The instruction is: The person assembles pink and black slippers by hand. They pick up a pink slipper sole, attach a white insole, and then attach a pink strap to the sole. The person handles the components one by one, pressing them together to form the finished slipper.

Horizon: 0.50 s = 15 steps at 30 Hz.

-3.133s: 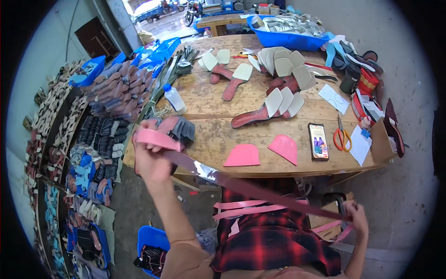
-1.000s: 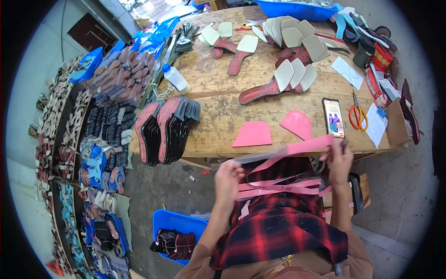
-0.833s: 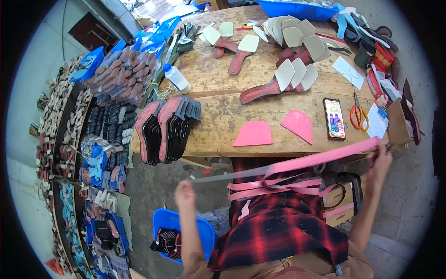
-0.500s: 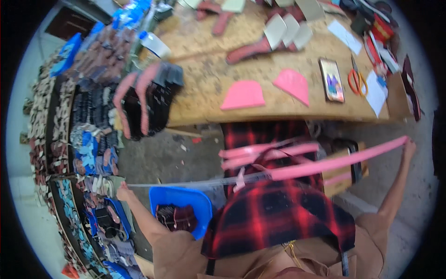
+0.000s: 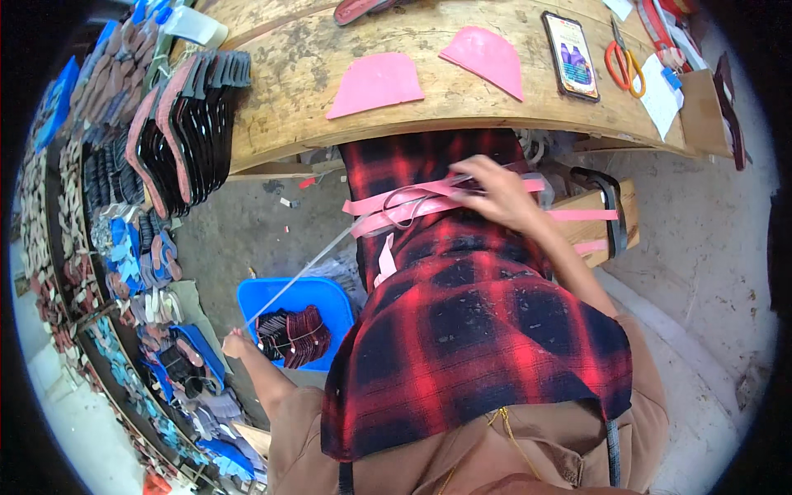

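My left hand (image 5: 237, 342), out at the lower left beside the blue tub, pinches the end of a thin pale strip (image 5: 307, 266). That strip runs taut up to my lap, where pink strips (image 5: 388, 202) lie across the red and black plaid apron (image 5: 462, 346). My right hand (image 5: 497, 194) is over the right part of these strips, thumb and fingers apart, close to a thin dark loop (image 5: 402, 216). Whether its fingertips touch a strip is hard to see. A short pink scrap (image 5: 385, 260) hangs on the apron below.
The wooden table (image 5: 297, 82) ahead holds two pink cut pieces (image 5: 378, 82), a phone (image 5: 569, 56) and orange-handled scissors (image 5: 624, 66). A blue tub (image 5: 340, 301) with dark bundled straps stands at left. Racks of shoe parts (image 5: 91, 256) line the far left; a wooden box (image 5: 606, 219) is at right.
My right hand has come from the far right in to my lap and no longer holds the stretched pink strip's end. My left hand keeps the pale strip, slightly lower. The view has shifted.
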Each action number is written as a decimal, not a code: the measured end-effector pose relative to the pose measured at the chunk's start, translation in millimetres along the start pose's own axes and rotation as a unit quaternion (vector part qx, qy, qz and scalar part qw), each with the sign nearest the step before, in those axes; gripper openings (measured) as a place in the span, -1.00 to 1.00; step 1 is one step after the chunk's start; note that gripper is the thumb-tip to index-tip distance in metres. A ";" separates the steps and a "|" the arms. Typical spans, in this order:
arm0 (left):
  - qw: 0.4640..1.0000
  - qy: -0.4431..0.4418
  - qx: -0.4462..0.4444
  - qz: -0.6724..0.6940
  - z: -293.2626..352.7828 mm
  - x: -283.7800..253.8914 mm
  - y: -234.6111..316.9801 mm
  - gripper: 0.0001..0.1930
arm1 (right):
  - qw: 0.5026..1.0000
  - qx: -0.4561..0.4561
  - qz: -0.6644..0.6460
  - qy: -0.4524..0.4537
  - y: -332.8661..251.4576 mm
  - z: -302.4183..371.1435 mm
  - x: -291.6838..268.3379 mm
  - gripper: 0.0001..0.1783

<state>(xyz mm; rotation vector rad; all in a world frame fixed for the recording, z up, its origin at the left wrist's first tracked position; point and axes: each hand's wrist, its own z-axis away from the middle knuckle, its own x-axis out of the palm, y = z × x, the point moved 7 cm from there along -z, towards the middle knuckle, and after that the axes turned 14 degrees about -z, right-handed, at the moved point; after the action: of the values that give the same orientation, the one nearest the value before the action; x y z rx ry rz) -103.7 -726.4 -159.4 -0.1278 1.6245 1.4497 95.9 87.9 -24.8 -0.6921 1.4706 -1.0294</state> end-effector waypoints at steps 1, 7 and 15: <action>0.999 -0.011 0.030 0.004 -4.3 -14.5 6.4 -0.68 | 0.999 -0.023 0.042 -0.021 -3.7 -13.7 19.7 -0.47; 0.872 0.053 0.397 -0.283 148.9 43.3 102.8 -0.34 | 0.989 -0.098 0.107 -0.019 -8.2 -50.9 57.2 -0.70; 0.595 -0.565 0.569 -0.063 583.1 152.3 256.1 -0.49 | 0.975 -0.142 0.101 0.142 -68.0 -21.0 -6.5 -0.65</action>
<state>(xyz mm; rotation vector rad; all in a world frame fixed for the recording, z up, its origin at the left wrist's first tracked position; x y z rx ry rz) -27.0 -95.1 -3.5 1.1590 1.0281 -0.0551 67.5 68.0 37.8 -0.5961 1.9209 -0.7917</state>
